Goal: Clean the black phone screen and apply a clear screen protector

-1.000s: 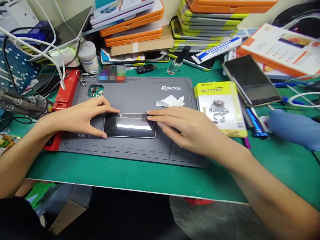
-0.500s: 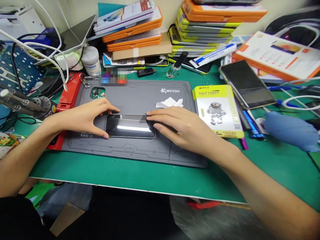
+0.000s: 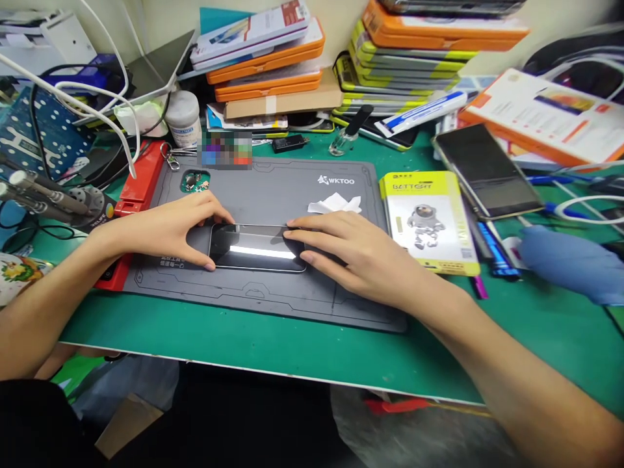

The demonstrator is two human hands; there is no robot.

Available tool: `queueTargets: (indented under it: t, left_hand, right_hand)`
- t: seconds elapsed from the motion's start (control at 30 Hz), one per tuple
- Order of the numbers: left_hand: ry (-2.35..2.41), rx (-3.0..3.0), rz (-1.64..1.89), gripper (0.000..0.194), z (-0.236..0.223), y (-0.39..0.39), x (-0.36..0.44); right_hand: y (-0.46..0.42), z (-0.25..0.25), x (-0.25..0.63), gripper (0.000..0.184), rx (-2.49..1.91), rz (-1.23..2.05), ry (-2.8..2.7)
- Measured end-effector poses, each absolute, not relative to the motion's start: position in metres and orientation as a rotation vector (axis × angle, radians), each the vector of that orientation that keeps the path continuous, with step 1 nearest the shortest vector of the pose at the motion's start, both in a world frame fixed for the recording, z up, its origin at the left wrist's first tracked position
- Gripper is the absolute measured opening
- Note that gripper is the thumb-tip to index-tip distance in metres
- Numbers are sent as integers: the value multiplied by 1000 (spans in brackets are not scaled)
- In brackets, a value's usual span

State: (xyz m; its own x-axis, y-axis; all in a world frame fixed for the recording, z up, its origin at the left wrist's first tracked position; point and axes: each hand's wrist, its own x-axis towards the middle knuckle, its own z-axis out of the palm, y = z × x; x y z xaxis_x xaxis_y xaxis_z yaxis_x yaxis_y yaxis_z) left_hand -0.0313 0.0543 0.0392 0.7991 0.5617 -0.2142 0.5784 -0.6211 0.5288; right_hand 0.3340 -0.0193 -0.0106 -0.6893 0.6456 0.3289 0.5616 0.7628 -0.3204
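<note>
A smartphone (image 3: 257, 248) with a dark, glossy screen lies face up, lengthwise across a grey work mat (image 3: 273, 185). My left hand (image 3: 188, 224) grips its left end, thumb at the near corner and fingers at the far edge. At the other end, my right hand (image 3: 348, 250) holds the phone with fingertips along the far edge and right corner, thumb at the near corner. A bright light streak reflects in the screen. Beyond my right hand rests a crumpled white tissue (image 3: 335, 203). Small metal parts (image 3: 195, 182) sit in a recess of the mat.
A yellow battery box (image 3: 429, 224) stands right of the mat, beside another phone (image 3: 487, 170) and a blue air blower (image 3: 568, 263). Red holder (image 3: 141, 185) and screwdrivers (image 3: 53, 195) are at left. Stacked orange boxes (image 3: 268, 62), a paste jar (image 3: 183, 120) and a small bottle (image 3: 345, 140) line the back.
The whole view has shifted slightly, so everything appears a little further right and lower. Both hands keep their places on the phone.
</note>
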Motion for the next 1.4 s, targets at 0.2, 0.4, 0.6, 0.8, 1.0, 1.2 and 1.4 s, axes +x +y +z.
queueTargets:
  t: [0.2, 0.4, 0.6, 0.8, 1.0, 1.2, 1.4]
  left_hand:
    - [849, 2362, -40, 80, 39, 54, -30]
    - [848, 2364, -24, 79, 37, 53, -32]
    - [842, 2386, -8, 79, 35, 53, -33]
    - [870, 2374, -45, 81, 38, 52, -32]
    - [850, 2363, -27, 81, 35, 54, -32]
    - [820, 2330, 24, 78, 29, 52, -33]
    - [810, 2322, 35, 78, 25, 51, -33]
  right_hand:
    - [-22, -10, 333, 38, -916, 250, -2570]
    - [-22, -10, 330, 39, -921, 280, -2562]
    - [-20, -4, 334, 37, -975, 303, -2588]
    - [-22, -3, 337, 36, -987, 284, -2586]
    - [-18, -14, 336, 43, -931, 321, -2553]
    - [-19, -19, 328, 55, -870, 275, -2603]
    - [-16, -15, 313, 62, -799, 260, -2699]
